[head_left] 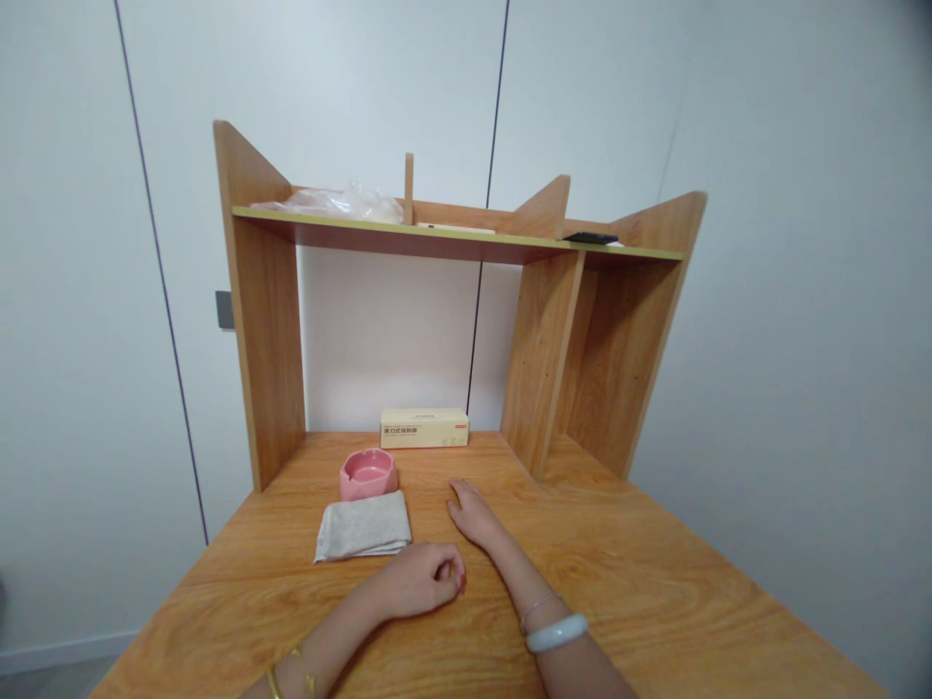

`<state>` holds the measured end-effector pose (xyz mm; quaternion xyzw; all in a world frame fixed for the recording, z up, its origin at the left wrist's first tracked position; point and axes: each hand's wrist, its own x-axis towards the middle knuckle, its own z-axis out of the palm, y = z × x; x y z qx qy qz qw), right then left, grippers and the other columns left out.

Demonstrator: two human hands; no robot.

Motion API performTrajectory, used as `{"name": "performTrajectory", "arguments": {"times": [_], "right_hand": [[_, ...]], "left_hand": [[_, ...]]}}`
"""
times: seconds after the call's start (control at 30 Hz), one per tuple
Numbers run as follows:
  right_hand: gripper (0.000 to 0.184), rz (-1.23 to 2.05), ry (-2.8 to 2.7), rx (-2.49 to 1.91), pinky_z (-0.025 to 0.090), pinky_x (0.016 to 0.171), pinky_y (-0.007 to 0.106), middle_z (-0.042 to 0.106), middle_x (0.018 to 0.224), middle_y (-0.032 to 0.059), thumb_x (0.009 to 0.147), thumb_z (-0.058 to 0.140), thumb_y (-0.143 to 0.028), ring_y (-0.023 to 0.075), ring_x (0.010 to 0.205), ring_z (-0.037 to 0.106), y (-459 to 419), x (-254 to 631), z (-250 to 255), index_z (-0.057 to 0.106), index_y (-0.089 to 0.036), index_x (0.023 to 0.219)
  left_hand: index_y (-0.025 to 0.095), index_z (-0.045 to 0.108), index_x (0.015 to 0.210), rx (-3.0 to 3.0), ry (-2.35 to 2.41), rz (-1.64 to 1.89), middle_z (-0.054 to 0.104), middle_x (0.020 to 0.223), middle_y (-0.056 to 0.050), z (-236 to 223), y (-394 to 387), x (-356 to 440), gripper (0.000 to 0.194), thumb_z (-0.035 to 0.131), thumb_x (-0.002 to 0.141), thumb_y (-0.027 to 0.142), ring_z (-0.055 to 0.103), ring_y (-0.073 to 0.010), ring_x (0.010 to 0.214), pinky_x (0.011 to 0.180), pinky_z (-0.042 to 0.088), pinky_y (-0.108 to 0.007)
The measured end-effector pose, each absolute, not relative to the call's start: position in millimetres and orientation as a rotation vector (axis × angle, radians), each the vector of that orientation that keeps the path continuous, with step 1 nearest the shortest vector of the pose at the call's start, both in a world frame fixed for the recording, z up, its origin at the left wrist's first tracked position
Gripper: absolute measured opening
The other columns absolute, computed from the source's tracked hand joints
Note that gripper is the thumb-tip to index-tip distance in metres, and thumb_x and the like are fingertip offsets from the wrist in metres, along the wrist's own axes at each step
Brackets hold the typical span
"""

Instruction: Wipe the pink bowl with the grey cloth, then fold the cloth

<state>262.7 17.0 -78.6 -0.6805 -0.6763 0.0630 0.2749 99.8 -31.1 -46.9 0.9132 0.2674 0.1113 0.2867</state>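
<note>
My left hand (423, 580) rests on the desk with its fingers loosely curled in and nothing visible in them. Just behind it lies a folded grey cloth (365, 526), close to the wrist but not gripped. Further right and a bit deeper on the desk, my right hand (473, 513) lies palm down with its fingers stretched forward, holding nothing. A pink faceted ashtray (369, 474) stands directly behind the cloth. At the back, beyond both hands, a long cream cling film box (424, 429) lies on its side.
A wooden desk (655, 592) carries a hutch with an upright divider (543, 364) to the right. On its upper shelf (437, 244) are a clear plastic bag (346, 203) and a flat black object (591, 237). A white panelled wall (393, 340) stands behind.
</note>
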Motion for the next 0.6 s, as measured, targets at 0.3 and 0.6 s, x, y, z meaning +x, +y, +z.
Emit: {"name": "performTrajectory", "arguments": {"times": [0.3, 0.6], "right_hand": [[0.044, 0.165, -1.816, -1.825, 0.027, 0.102, 0.031, 0.049, 0.125, 0.0153, 0.077, 0.044, -0.012, 0.0207, 0.121, 0.04, 17.0, 262.8, -79.0, 0.049, -0.006, 0.12], [0.044, 0.164, -1.81, -1.83, 0.027, 0.102, 0.031, 0.05, 0.125, 0.015, 0.077, 0.044, -0.013, 0.0203, 0.121, 0.04, 16.6, 262.5, -79.6, 0.049, -0.007, 0.12]], "left_hand": [[0.018, 0.059, 0.082, 2.458, 0.713, 0.31, 0.059, 0.068, 0.002, -47.4, -30.9, 99.4, 0.019, 0.042, 0.075, 0.018, 0.049, -0.0101, 0.06, 0.054, 0.035, -0.017], [0.018, 0.06, 0.083, 2.451, 0.704, 0.302, 0.06, 0.069, 0.002, -46.7, -30.6, 99.1, 0.021, 0.041, 0.075, 0.017, 0.05, -0.0104, 0.06, 0.055, 0.035, -0.018]]}}
